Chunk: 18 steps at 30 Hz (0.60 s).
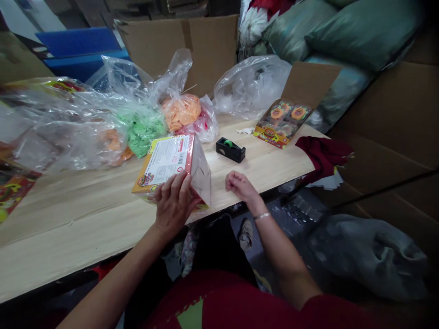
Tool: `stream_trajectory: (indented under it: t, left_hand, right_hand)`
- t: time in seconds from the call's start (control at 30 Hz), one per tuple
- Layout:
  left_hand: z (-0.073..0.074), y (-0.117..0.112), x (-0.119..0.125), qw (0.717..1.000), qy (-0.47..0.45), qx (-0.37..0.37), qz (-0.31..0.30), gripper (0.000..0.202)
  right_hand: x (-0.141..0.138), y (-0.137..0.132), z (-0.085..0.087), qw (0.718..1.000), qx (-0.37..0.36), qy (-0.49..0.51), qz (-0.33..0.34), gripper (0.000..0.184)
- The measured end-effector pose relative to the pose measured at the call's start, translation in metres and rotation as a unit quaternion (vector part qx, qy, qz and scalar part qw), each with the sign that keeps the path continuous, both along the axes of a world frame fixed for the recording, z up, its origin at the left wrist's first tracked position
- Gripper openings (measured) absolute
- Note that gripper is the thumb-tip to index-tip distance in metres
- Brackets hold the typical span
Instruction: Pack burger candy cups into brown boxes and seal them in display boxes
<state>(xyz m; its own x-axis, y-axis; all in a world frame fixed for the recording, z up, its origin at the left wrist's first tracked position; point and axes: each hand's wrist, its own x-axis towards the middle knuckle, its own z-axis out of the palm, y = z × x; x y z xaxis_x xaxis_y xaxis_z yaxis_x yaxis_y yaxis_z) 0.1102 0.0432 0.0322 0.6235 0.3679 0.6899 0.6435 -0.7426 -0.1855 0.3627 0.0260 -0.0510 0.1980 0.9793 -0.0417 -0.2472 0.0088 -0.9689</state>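
Observation:
My left hand (174, 201) grips the near end of a yellow printed carton (168, 160) with a white label, lying on the wooden table (85, 214); its side flap stands open toward the right. My right hand (240, 185) rests on the table edge just right of the carton, fingers curled, holding nothing that I can see. A black tape dispenser (231, 149) with a green roll sits a little beyond my right hand.
Clear plastic bags of green (142, 125), orange (181, 112) and red pieces lie at the back of the table. An open carton of packed sweets (283, 123) stands at the far right, by a dark red cloth (322, 153). Cardboard boxes (387, 132) surround the table.

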Motion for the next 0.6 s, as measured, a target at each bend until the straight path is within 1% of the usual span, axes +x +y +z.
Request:
stream_trajectory:
  t: [0.03, 0.1, 0.17, 0.23, 0.33, 0.4, 0.47, 0.53, 0.6]
  left_hand:
    - [0.0, 0.0, 0.0, 1.0, 0.001, 0.002, -0.001, 0.082]
    - [0.0, 0.0, 0.001, 1.0, 0.002, 0.008, -0.002, 0.082]
    - [0.0, 0.001, 0.001, 1.0, 0.002, 0.013, -0.001, 0.081]
    - [-0.001, 0.001, 0.001, 1.0, 0.0, 0.01, 0.0, 0.079]
    - [-0.002, 0.001, 0.0, 1.0, -0.009, -0.007, -0.002, 0.076]
    - [-0.002, 0.0, 0.0, 1.0, -0.012, -0.018, -0.008, 0.075]
    - [0.0, -0.002, 0.002, 0.999, -0.013, -0.026, -0.016, 0.078]
    - [0.001, -0.004, 0.006, 0.999, -0.024, -0.028, -0.016, 0.083]
    - [-0.001, -0.005, 0.01, 0.999, -0.047, -0.01, -0.002, 0.082]
  right_hand:
    - [-0.02, -0.013, 0.004, 0.997, 0.038, 0.029, 0.054, 0.045]
    - [-0.053, -0.03, 0.013, 0.987, 0.099, 0.048, 0.12, 0.043]
    - [-0.073, -0.033, 0.022, 0.983, 0.123, 0.026, 0.133, 0.042]
    - [-0.079, -0.026, 0.029, 0.984, 0.12, -0.009, 0.129, 0.044]
    - [-0.075, -0.012, 0.033, 0.982, 0.097, -0.058, 0.151, 0.048]
    - [-0.072, -0.007, 0.032, 0.978, 0.08, -0.074, 0.18, 0.049]
    - [-0.071, -0.006, 0.026, 0.976, 0.061, -0.083, 0.194, 0.049]
    - [-0.075, -0.008, 0.015, 0.98, 0.033, -0.108, 0.162, 0.049]
    - [-0.079, -0.012, 0.001, 0.984, 0.003, -0.145, 0.105, 0.052]
